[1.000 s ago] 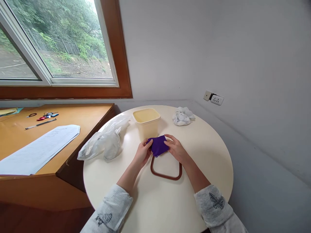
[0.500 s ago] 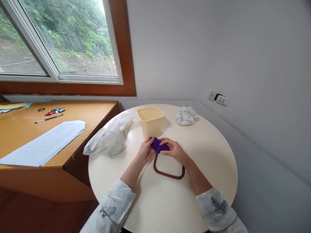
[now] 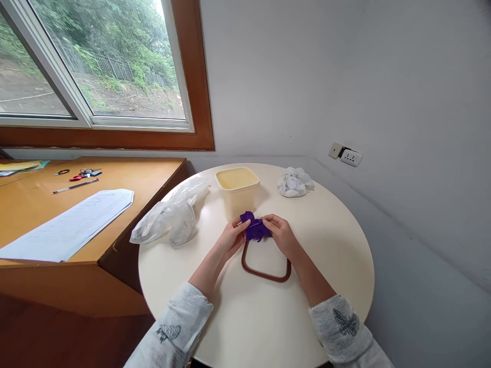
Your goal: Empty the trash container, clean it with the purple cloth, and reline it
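Left hand (image 3: 231, 238) pinches purple cloth (image 3: 254, 231) at left side, thumb on top. Right hand (image 3: 282, 236) pinches same cloth at right side. Cloth is crumpled between both hands, hides far part of brown frame (image 3: 264, 276). Frame lies on round table (image 3: 330, 250). Beyond hands, cream container (image 3: 238, 198) stands upright; plastic bag (image 3: 172, 217) to left, white bundle (image 3: 294, 183) to right.
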`<state>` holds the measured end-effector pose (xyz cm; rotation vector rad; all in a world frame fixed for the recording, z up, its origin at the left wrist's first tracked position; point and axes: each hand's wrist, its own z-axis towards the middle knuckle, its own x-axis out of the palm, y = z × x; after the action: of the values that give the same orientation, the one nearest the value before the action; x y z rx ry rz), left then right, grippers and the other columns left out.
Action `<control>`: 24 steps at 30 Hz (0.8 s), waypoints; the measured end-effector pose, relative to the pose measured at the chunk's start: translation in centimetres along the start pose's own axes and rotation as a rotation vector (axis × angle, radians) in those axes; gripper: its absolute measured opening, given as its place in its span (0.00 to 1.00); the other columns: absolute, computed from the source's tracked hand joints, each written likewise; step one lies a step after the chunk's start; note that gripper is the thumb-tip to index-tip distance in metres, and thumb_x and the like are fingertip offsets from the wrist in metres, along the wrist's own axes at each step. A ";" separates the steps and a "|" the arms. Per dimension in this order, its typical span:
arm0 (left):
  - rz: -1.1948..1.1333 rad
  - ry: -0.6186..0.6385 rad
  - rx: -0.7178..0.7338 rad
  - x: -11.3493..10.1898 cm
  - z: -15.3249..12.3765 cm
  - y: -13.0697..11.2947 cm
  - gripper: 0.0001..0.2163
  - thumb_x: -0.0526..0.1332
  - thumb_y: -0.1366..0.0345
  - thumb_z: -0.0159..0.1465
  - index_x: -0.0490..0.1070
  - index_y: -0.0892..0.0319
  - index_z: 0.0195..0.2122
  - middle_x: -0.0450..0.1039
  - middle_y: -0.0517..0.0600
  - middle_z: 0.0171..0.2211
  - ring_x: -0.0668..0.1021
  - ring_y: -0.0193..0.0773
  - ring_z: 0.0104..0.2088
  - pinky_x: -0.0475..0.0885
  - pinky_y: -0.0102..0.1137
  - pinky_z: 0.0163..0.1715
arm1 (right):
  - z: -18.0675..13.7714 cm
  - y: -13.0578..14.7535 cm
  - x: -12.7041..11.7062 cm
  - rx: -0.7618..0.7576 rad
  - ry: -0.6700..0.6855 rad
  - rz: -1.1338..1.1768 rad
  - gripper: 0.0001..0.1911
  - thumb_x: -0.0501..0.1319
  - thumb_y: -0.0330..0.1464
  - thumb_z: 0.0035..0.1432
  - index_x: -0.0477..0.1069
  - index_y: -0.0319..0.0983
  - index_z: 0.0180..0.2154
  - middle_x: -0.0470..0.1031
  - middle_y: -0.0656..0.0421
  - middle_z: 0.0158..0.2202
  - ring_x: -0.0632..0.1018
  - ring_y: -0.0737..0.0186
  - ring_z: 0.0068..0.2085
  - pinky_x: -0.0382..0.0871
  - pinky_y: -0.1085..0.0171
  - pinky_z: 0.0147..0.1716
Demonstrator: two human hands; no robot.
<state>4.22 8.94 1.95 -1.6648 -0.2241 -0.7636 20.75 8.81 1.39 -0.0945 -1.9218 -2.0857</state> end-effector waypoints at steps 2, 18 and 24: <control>0.008 0.018 -0.013 0.0 0.0 0.0 0.14 0.67 0.64 0.53 0.72 0.65 0.39 0.76 0.54 0.34 0.78 0.38 0.33 0.72 0.32 0.36 | 0.2 -0.1 -0.1 0.038 -0.042 0.054 0.12 0.65 0.40 0.46 0.72 0.40 0.31 0.73 0.61 0.28 0.71 0.67 0.30 0.65 0.67 0.30; -0.031 0.080 -0.065 -0.3 0.2 0.4 0.12 0.66 0.67 0.54 0.74 0.66 0.39 0.76 0.56 0.35 0.78 0.37 0.34 0.72 0.31 0.38 | 0.0 0.1 0.3 0.206 0.017 0.246 0.15 0.66 0.41 0.45 0.72 0.37 0.32 0.74 0.59 0.28 0.73 0.66 0.27 0.67 0.66 0.26; -0.059 0.035 -0.064 -0.5 0.3 0.3 0.10 0.66 0.66 0.55 0.74 0.67 0.36 0.76 0.54 0.32 0.76 0.34 0.31 0.71 0.29 0.34 | -0.2 0.1 0.0 0.213 0.135 0.175 0.17 0.68 0.37 0.44 0.73 0.39 0.38 0.76 0.57 0.35 0.75 0.63 0.34 0.68 0.64 0.33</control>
<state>4.13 9.24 1.42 -1.7095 -0.2269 -0.8510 20.76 8.61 1.45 -0.0703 -1.9642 -1.7208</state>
